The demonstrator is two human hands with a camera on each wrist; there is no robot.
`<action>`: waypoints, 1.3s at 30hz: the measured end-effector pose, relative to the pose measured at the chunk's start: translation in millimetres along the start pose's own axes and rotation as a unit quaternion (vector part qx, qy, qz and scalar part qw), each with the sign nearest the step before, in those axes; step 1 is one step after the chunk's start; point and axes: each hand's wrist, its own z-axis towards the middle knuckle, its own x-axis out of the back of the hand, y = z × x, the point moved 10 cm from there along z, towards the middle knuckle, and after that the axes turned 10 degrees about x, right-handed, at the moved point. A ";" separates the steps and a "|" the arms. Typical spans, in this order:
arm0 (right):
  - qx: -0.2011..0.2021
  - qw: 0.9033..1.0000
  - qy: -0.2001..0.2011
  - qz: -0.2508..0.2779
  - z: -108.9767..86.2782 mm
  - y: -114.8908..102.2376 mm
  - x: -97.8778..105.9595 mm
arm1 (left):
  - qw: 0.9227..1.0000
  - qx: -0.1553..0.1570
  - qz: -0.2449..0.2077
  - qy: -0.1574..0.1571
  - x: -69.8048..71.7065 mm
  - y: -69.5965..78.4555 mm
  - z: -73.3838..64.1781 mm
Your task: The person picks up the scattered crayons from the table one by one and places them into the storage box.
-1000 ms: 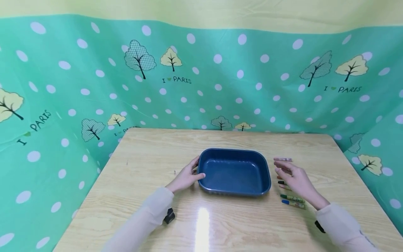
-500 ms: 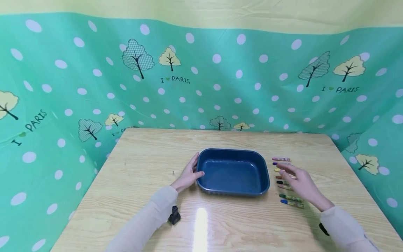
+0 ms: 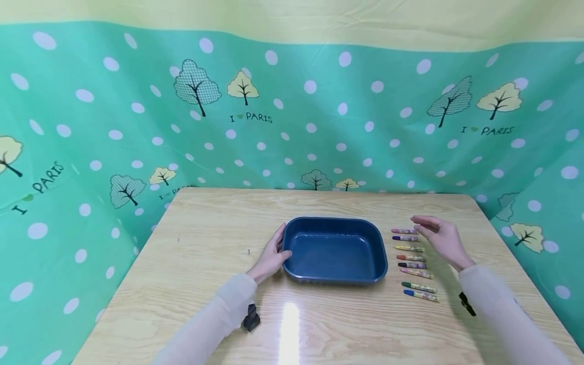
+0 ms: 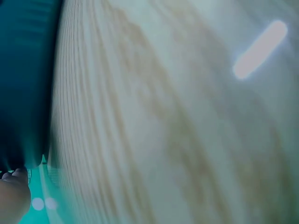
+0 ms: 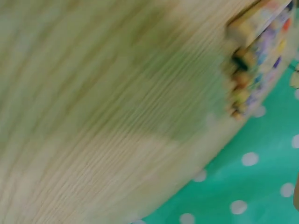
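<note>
Left hand (image 3: 269,258) has the blue tray (image 3: 335,282) pinched at its left end, thumb over the rim and fingers along the outside. Tray's sitting flat around the middle of the wood counter (image 3: 342,324). Right hand (image 3: 443,241) is over by the far pink crayon (image 3: 403,231), fingers loosely bent with a gap to the thumb; can't tell if it's touching anything. Eight crayons lie in a rough column just right of the tray, tips pointing at it, with the blue crayon (image 3: 421,295) nearest the person. Behind it all hangs a green dotted curtain (image 3: 274,134) with trees on it.
</note>
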 end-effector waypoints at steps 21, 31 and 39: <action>-0.090 0.986 -0.120 -0.069 23.7 15.6 -27.2 | 0.999 -0.011 -0.003 0.038 4.4 -22.5 18.4; -0.119 0.984 -0.122 -0.048 20.4 35.2 -37.5 | 0.999 -0.012 0.002 0.048 2.7 -26.8 15.7; -0.111 0.984 -0.109 -0.084 23.4 34.0 -32.4 | 0.998 -0.009 0.007 0.061 3.0 -25.1 15.3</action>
